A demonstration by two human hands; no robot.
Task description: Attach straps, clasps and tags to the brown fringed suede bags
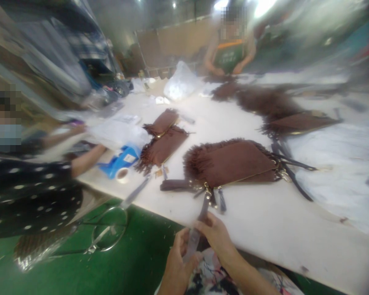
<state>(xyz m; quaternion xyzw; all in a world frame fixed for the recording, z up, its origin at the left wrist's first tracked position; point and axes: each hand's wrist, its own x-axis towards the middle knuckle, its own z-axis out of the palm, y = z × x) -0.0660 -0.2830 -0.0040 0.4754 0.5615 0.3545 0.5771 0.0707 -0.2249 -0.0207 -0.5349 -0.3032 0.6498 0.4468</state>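
A brown fringed bag [233,162] lies on the white table [270,223] in front of me. Its dark strap [199,223] runs off the table's near edge down to my hands. My left hand [178,262] is closed around the lower end of the strap. My right hand [217,237] pinches the same strap a little higher, right at the table edge. Both hands sit below the bag, over my lap.
More brown fringed bags [164,141] [283,110] lie further along the table. A blue packet [119,162], a tape roll [122,175] and a plastic bag [181,84] are there too. One person in a dotted top [27,192] sits at left, another person [230,49] stands at the far end.
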